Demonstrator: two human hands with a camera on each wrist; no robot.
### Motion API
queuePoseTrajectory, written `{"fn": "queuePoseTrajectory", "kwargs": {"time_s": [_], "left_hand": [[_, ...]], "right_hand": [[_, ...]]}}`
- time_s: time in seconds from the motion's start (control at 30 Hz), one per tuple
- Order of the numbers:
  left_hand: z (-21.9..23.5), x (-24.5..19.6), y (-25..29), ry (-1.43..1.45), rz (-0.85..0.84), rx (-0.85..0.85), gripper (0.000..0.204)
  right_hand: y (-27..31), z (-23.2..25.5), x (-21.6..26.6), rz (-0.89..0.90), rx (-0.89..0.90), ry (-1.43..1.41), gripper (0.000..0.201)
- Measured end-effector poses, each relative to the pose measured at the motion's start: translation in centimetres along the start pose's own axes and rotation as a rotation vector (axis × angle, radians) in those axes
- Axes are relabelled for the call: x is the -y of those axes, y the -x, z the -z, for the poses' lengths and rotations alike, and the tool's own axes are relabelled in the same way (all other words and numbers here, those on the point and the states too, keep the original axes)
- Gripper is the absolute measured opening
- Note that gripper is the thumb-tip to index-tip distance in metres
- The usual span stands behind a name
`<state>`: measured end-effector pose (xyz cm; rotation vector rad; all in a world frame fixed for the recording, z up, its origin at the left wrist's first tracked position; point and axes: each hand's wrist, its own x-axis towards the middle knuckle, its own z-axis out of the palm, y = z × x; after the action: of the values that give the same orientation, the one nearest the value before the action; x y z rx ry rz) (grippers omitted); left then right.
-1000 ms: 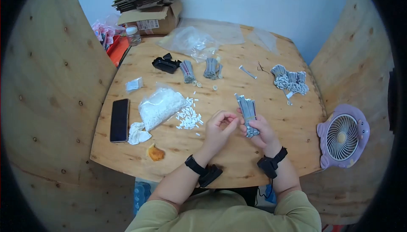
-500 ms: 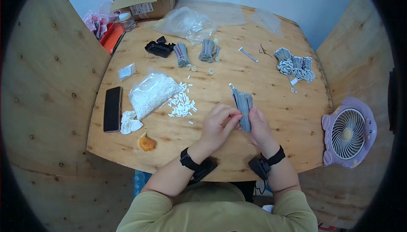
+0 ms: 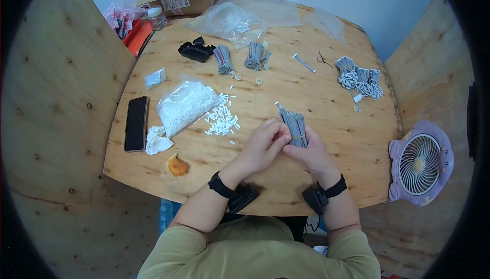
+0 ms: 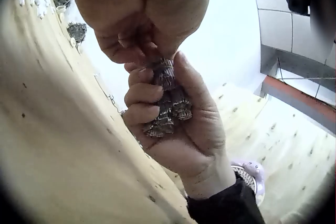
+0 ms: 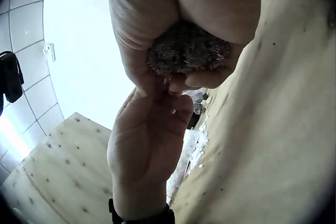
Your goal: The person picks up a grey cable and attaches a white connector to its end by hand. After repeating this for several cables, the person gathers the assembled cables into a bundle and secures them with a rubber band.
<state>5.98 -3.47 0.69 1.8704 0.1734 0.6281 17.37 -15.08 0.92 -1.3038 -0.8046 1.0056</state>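
Observation:
A bundle of thin grey strips (image 3: 295, 126) stands upright in the right hand (image 3: 315, 155), whose fingers and thumb curl round its lower part. A yellowish band (image 3: 298, 137) crosses the bundle. The left hand (image 3: 264, 144) touches the bundle's left side at the band, thumb and index finger pinched together there. In the left wrist view the right hand (image 4: 181, 124) cups the strips' clustered ends (image 4: 165, 119). The right wrist view shows the packed ends (image 5: 188, 49) inside the right hand's grip, with the left hand (image 5: 149, 142) close against it.
Two grey bundles (image 3: 223, 59) and a black case (image 3: 196, 50) lie behind. Left are a bag of white pieces (image 3: 185, 106), loose white pieces (image 3: 222, 121), a phone (image 3: 136, 124) and an orange-brown item (image 3: 177, 166). Right are grey coils (image 3: 357, 77) and a purple fan (image 3: 421, 164).
The bundle has turned more upright and moved slightly left and down between the hands. The left hand has come over to touch it at the band. The head view has shifted.

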Motion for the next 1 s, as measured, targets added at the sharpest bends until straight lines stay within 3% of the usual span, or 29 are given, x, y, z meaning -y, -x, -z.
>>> {"fn": "queuePoseTrajectory", "kwargs": {"time_s": [0.13, 0.23, 0.33, 0.43, 0.53, 0.63, 0.73, 0.77, 0.87, 0.93, 1.0], "left_hand": [[0.0, 0.3, 0.2, 0.166, 0.116, 0.028, 0.009], [-0.6, 0.8, 0.3, 0.358, 0.086, -0.022, 0.009], [-0.6, 0.4, 0.1, 0.576, 0.118, 0.051, 0.009], [-0.1, 0.2, 0.3, 0.303, 0.236, 0.105, 0.008], [1.3, -1.4, 0.1, 0.071, 0.276, 0.272, 0.009], [1.7, -0.4, 0.3, 0.38, 0.369, 0.153, 0.009], [1.9, -0.9, -0.3, 0.773, 0.518, -0.131, 0.009], [2.0, -0.1, -0.4, 0.846, 0.601, -0.177, 0.012], [2.5, 1.8, -0.4, 1.06, 0.598, -0.222, 0.013], [2.7, 1.9, -0.6, 1.036, 0.604, -0.296, 0.013], [2.8, 2.0, -0.7, 1.008, 0.599, -0.342, 0.014]], "right_hand": [[0.2, -0.1, 1.3, -0.088, -0.013, 0.013, 0.053], [0.0, 0.5, 0.4, -0.024, -0.071, 0.135, 0.054], [0.1, 0.4, 1.0, -0.054, -0.064, 0.059, 0.057], [0.0, 0.8, -0.2, 0.076, -0.101, 0.083, 0.065], [0.0, 1.7, -1.7, 0.153, -0.127, 0.372, 0.071], [0.6, 1.3, -0.2, 0.058, -0.028, 0.67, 0.077], [1.2, 0.6, 1.9, -0.069, 0.07, 0.851, 0.079], [1.2, 0.6, 1.9, -0.042, 0.096, 0.862, 0.08], [1.4, 0.7, 1.9, 0.011, 0.159, 0.871, 0.081], [1.5, 0.6, 2.5, 0.008, 0.18, 0.846, 0.081], [1.4, 0.9, 2.3, 0.133, 0.173, 0.963, 0.081]]}}
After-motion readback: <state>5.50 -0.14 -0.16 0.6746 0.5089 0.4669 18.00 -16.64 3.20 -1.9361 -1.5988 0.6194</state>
